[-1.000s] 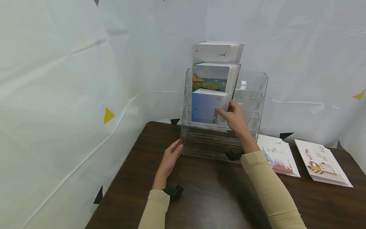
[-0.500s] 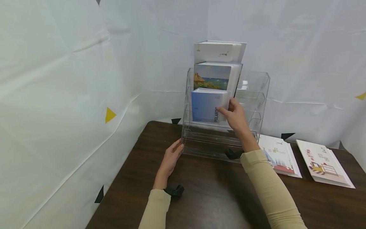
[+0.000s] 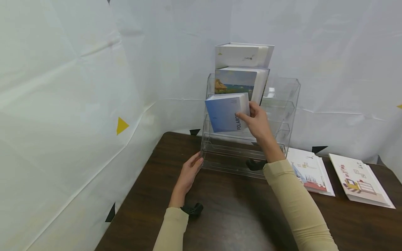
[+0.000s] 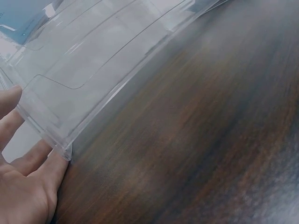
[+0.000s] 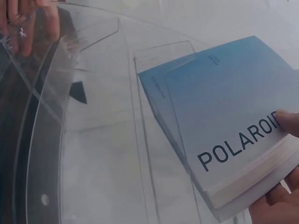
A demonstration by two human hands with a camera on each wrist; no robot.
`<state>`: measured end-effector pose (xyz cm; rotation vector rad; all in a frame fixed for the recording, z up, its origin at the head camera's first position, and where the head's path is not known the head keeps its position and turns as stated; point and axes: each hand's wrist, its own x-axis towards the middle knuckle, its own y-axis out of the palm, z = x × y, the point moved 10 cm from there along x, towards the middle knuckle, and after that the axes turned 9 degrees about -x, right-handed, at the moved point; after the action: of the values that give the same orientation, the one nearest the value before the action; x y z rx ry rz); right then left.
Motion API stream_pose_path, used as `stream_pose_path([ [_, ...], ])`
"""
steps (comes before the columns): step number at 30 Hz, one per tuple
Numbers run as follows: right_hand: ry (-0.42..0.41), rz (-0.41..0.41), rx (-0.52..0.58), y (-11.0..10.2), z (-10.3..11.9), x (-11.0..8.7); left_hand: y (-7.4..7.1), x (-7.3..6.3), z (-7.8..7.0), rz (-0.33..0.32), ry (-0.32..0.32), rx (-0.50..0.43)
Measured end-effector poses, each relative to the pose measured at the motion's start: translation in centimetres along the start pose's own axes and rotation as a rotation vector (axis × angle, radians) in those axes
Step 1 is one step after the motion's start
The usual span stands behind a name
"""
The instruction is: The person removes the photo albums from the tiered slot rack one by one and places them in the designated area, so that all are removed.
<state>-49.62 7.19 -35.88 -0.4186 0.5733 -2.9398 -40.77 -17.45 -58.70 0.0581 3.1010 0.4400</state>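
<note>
In the head view, my right hand [image 3: 260,120] pinches the right edge of a thick blue book [image 3: 224,113] with POLAROID printed on it, thumb on the cover and fingers behind. The book is tilted, its right side higher, at a middle tier of a clear acrylic display rack [image 3: 276,115]. Its lower edge is close to that tier's front lip. My left hand [image 3: 189,170] touches the rack's lower left corner with nearly straight fingers. In the left wrist view, the fingers [image 4: 44,175] lie against the clear side panel. Behind the blue book stands a book with a seaside painting [image 3: 235,83].
A white book [image 3: 237,56] stands in the rack's top tier. Two piles of white illustrated books, the nearer pile [image 3: 309,170] and the far right pile [image 3: 359,179], lie on the dark wooden table [image 3: 226,209]. White sheeting [image 3: 176,62] surrounds the table.
The blue book has gone from upright to tilted, its right side rising and its top left corner swinging left. My right hand has moved slightly up with it; my left hand stays at the rack's corner.
</note>
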Motion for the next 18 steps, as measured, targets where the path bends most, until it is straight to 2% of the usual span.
stream_pose_path([
  [11, -0.013, -0.017, 0.053, 0.3, 1.0, 0.3, 0.2, -0.2, -0.1, 0.010, -0.008, -0.012],
  [18, -0.001, -0.049, 0.080, -0.7, 1.5, -0.2, 0.6, -0.1, 0.3, 0.023, -0.025, -0.017],
])
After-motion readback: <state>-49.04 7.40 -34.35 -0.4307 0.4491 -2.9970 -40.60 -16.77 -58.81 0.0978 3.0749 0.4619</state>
